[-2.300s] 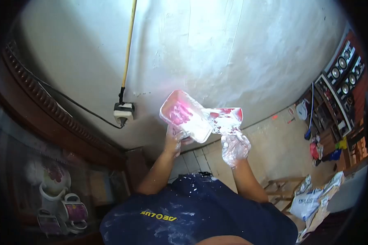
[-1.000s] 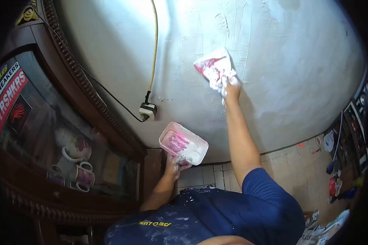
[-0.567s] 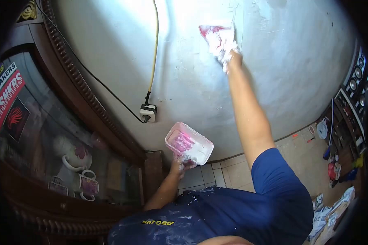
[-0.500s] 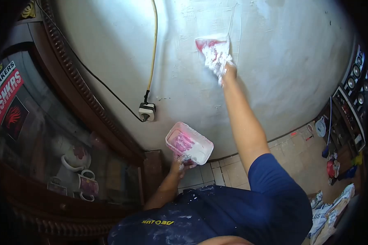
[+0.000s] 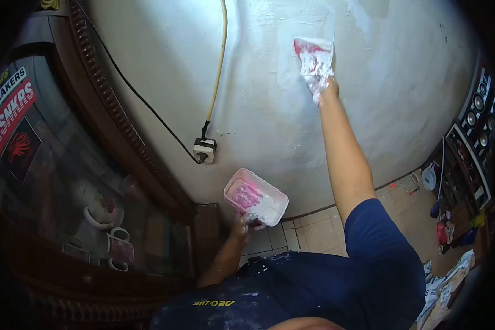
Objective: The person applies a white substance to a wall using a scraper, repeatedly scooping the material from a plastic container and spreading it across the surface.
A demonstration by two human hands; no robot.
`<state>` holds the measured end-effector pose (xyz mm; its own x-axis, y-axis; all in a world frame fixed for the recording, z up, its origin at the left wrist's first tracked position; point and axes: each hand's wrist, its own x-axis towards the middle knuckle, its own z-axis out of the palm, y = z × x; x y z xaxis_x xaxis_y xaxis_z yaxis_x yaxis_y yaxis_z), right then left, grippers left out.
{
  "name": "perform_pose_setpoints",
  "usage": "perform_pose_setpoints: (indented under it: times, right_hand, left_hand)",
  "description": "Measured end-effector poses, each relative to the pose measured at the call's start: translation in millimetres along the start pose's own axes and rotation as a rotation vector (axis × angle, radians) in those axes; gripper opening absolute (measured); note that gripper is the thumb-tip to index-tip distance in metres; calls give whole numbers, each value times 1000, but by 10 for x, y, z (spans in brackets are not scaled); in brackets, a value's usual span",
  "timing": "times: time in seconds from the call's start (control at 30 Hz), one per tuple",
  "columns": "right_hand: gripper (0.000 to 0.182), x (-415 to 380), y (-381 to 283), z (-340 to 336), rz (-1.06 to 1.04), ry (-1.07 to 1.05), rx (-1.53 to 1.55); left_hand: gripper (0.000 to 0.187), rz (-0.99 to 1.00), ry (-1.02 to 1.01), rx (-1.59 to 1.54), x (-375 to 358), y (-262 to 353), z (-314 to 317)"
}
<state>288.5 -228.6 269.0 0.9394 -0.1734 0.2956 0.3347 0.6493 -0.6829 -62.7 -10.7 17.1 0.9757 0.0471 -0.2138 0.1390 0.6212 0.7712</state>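
Observation:
High on the grey-white wall (image 5: 269, 110), my right hand (image 5: 327, 89) is closed round a red putty scraper (image 5: 315, 52) thickly smeared with white paste. Its wide edge lies at or very near the wall surface; the handle is hidden by paste and fingers. Lower down, my left hand (image 5: 246, 221) grips a pink rectangular tub (image 5: 267, 187) by its near side. White paste sits in the tub's right part, and pink bottom shows through at the left. White smears cover the fingers of both hands.
A socket block (image 5: 204, 150) with a yellow cable (image 5: 218, 71) hangs on the wall. At left stands a dark wooden glass cabinet (image 5: 143, 170) with mugs inside. A shelf unit (image 5: 467, 165) with speakers stands right; a crumpled sack (image 5: 445, 291) lies below it.
My right hand has moved the scraper slightly up the wall, and it appears further right as the view shifts. My left hand keeps hold of the tub in nearly the same place.

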Motion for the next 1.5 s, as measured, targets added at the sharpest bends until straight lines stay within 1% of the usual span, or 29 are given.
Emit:
perform_pose_setpoints:
  times: [0.07,0.1,0.13,0.17,0.2,0.3,0.37,0.4,0.43,0.47,0.5,0.57,0.63,0.67,0.7,0.73,0.77,0.8,0.83,0.9,0.97,1.0,1.03,1.1,1.17,1.23,1.3,1.4,1.5]
  right_hand:
    - [24,-514,430,-415,52,35,-44]
    - [25,-785,587,-552,181,96,-66]
    - [28,-778,1029,-992,223,84,10]
    - [32,-1117,1044,-1011,198,11,10]
    - [29,-1465,948,-937,293,75,-23]
    - [33,-1745,559,-669,277,68,61]
    - [34,-1345,278,-572,174,-97,184]
    - [30,-1199,11,-451,92,-168,81]
    - [26,-1077,-345,-100,1,-101,82]
    - [24,-729,-536,-57,-12,-191,132]
    - [22,-477,-796,167,-21,-113,153]
    - [22,-124,-1168,595,-183,-194,56]
    - [20,439,-1329,439,89,-324,-88]
    - [15,470,-1133,486,-29,-207,-26]
    - [14,113,-1050,551,-8,-7,-49]
    - [14,392,-605,90,-36,3,10]
    - [19,360,-201,-368,-6,-1,3]
    - [22,165,234,-736,25,109,-213]
    - [21,-120,629,-1123,77,90,-89]
    - [26,-1061,835,-1257,265,177,-125]
    - [23,-1586,1009,-1517,390,50,237]
    - [16,-1831,1046,-1657,520,186,277]
    - [16,-1946,1009,-1756,521,185,276]
    - [19,-2117,901,-1889,768,-85,467]
    - [12,-2180,478,-1719,737,-98,371]
    - [20,-2212,133,-1487,542,95,137]
    - [29,-2175,-57,-1434,367,-64,230]
    - [32,-2175,-264,-1327,170,6,101]
    - [30,-2178,-393,-1317,80,75,41]
  left_hand:
    - [51,-8,-14,8,-3,15,-35]
    - [50,-5,-18,17,-3,16,-62]
    - [50,-1,-22,25,1,13,-65]
    - [50,1,-25,23,1,12,-61]
    - [49,16,-21,37,-9,25,-65]
    - [49,34,-35,44,2,59,-75]
    - [50,16,-43,40,12,47,-60]
    - [52,8,-49,38,27,34,-62]
    - [53,2,-58,36,51,28,-57]
    - [53,1,-65,41,65,24,-48]
    - [54,-7,-88,32,79,21,-40]
    - [55,-22,-113,29,80,-8,-37]
    - [56,-6,-65,80,103,-16,-17]
    - [56,-8,-68,86,127,-13,17]
    - [57,0,-55,71,137,-24,53]
    - [59,3,-38,56,123,-38,68]
    - [60,5,-18,42,95,-48,53]
    - [60,-8,-13,45,97,-68,3]
    - [60,-13,-38,39,134,-101,-49]
    - [61,-17,-61,28,156,-84,-68]
    - [64,-23,-79,15,124,-28,-33]
    - [64,-16,-60,-25,147,-40,-36]
    - [64,-15,-59,-26,196,-44,-20]
    - [64,14,-77,20,262,-43,-21]
    - [63,11,-85,-14,329,-20,62]
    - [63,95,-149,-24,400,-14,182]
    - [63,46,-97,5,325,101,416]
    - [64,12,-150,57,357,98,490]
    - [63,-39,-143,52,352,111,525]
